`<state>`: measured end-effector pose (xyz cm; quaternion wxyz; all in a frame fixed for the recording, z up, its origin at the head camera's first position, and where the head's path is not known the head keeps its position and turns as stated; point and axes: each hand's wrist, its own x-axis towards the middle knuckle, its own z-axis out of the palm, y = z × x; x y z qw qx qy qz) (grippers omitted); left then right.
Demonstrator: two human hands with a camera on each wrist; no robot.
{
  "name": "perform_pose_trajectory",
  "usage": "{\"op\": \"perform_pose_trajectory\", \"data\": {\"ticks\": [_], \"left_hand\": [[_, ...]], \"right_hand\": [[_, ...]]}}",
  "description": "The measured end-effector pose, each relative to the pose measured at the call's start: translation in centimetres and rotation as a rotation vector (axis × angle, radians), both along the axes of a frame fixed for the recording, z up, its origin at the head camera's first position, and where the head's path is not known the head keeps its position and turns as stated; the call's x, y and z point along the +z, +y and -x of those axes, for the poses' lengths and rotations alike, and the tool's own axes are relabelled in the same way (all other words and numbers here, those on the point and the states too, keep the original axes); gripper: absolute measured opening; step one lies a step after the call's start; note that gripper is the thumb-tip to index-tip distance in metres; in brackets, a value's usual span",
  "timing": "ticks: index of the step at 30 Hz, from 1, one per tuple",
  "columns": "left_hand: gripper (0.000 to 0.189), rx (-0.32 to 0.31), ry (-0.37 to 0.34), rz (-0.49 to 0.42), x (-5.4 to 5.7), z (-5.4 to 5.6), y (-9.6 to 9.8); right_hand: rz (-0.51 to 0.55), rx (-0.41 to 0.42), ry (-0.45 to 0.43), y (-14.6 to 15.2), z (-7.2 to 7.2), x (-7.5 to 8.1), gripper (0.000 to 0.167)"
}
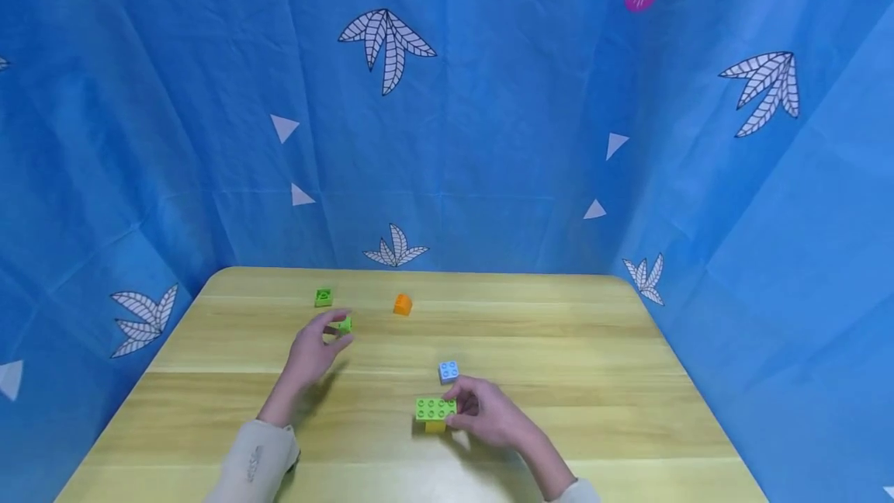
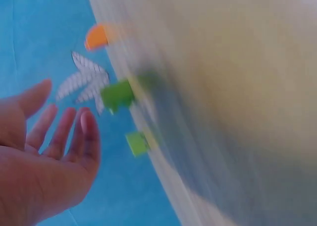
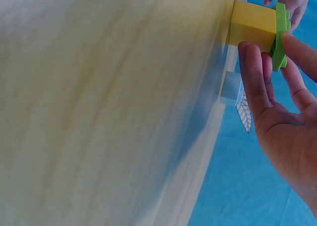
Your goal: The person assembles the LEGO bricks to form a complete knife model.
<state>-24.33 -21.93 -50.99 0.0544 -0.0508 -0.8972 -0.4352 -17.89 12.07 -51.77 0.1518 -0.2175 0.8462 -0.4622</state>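
My right hand (image 1: pixel 492 418) grips the right end of a flat green toy building brick (image 1: pixel 431 409) with eight studs. Under that green brick sits a yellow brick (image 3: pixel 252 25), and the right wrist view shows the thumb on the green edge and fingers beside the yellow one. A small light-blue brick (image 1: pixel 448 371) stands just beyond the right hand. Farther left, my left hand (image 1: pixel 312 352) reaches around a small green brick (image 1: pixel 344 325), thumb and fingers spread. In the left wrist view this green brick (image 2: pixel 118 95) lies past the fingertips, apart from them.
Near the table's back edge lie another small green brick (image 1: pixel 323 297) and an orange brick (image 1: pixel 403 304) with a rounded top. The wooden table (image 1: pixel 559 348) is bordered by a blue patterned curtain (image 1: pixel 489 99) at the back and sides.
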Motion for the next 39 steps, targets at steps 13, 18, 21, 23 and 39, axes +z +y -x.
{"op": "perform_pose_trajectory", "data": {"ticks": [13,18,21,23,39], "left_hand": [[0.060,-0.028,-0.159,0.008,-0.1,2.2,-1.8],[0.060,-0.026,-0.212,0.024,-0.4,2.5,-1.3],[0.058,-0.021,-0.228,0.025,-0.5,2.6,-0.9],[0.053,-0.018,-0.230,0.035,-0.6,2.7,-0.7],[0.035,0.009,-0.176,0.062,-0.5,2.7,-0.3]], "right_hand": [[0.006,0.004,0.004,0.0,-0.2,0.2,0.025],[0.003,0.004,0.012,-0.1,-0.2,0.1,0.025],[0.001,0.004,0.016,-0.1,-0.2,0.1,0.025],[-0.004,0.004,0.018,-0.1,-0.2,0.1,0.025],[-0.007,0.005,0.025,0.1,-0.2,0.4,0.025]]}}
